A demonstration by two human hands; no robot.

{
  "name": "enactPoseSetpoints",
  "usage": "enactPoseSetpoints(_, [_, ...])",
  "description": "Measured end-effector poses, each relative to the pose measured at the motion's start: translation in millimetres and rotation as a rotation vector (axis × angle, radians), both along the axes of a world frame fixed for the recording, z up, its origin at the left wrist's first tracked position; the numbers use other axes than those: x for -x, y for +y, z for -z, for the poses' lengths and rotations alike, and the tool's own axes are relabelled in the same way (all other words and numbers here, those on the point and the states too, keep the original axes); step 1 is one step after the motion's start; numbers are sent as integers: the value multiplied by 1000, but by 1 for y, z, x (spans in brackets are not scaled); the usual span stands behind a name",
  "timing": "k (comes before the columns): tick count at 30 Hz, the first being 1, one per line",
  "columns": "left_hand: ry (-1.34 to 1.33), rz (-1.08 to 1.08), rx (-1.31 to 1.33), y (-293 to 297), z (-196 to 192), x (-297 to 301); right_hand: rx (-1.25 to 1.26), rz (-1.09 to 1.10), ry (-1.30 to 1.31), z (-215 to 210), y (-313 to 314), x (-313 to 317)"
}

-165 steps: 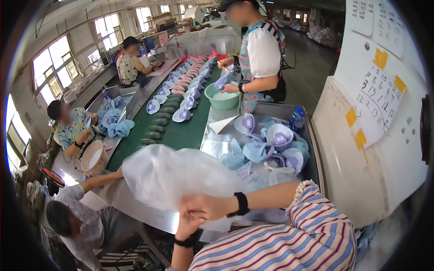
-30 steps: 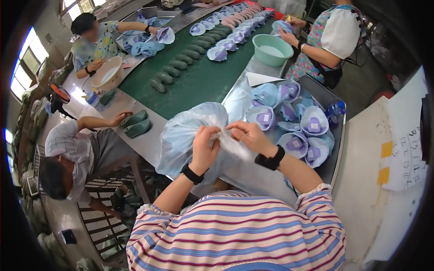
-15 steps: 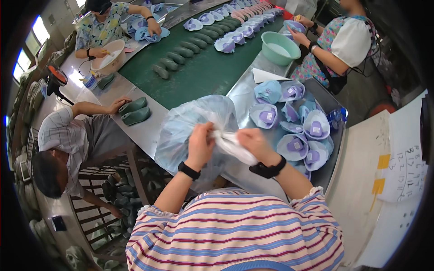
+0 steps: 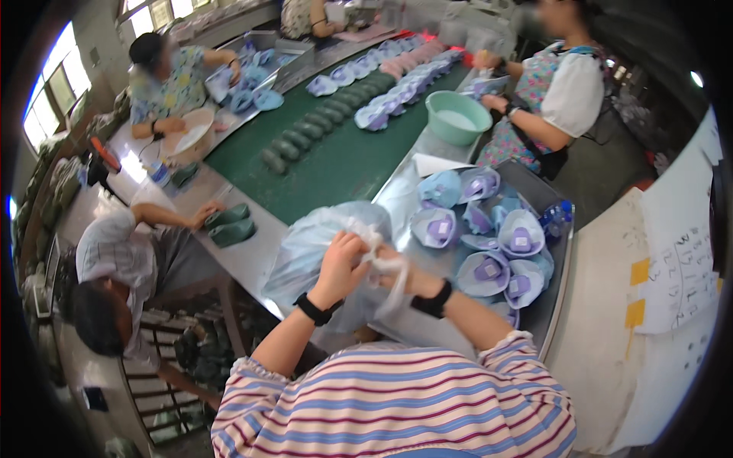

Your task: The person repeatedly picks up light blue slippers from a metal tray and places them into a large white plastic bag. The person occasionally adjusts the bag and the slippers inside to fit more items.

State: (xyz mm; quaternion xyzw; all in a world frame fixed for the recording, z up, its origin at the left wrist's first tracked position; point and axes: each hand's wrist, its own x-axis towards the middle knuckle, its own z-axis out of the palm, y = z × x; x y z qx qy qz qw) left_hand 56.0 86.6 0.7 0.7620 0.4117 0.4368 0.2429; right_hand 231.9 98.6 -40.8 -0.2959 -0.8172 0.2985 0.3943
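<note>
A full, pale blue translucent plastic bag (image 4: 324, 244) rests on the metal table (image 4: 553, 305) in front of me. My left hand (image 4: 343, 263) grips its gathered neck from the left. My right hand (image 4: 401, 278) holds the twisted end of that neck, a white strand (image 4: 385, 267), close beside the left. Both wrists wear black bands. Just right of my hands lies a pile of several light blue and purple shoe uppers (image 4: 489, 244).
A green belt (image 4: 336, 160) carries rows of dark green shoe lasts (image 4: 305, 133) and blue uppers (image 4: 397, 99). A teal basin (image 4: 456, 116) stands by a person at upper right. Other people work at left and upper left. A white board with paper notes (image 4: 672, 282) stands right.
Five seconds ago I held the bag up puffed and open; now it sits on the table with its neck gathered. Over the last second my hands drew closer together on the neck.
</note>
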Motion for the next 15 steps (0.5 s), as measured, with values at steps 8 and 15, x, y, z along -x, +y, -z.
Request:
enactPoseSetpoints(8, [-30, -295, -145, 21, -31, 74, -17, 745, -98, -58, 39, -52])
enactPoseSetpoints(15, [-176, -491, 83, 9, 44, 117, 26, 814, -148, -50, 29, -140])
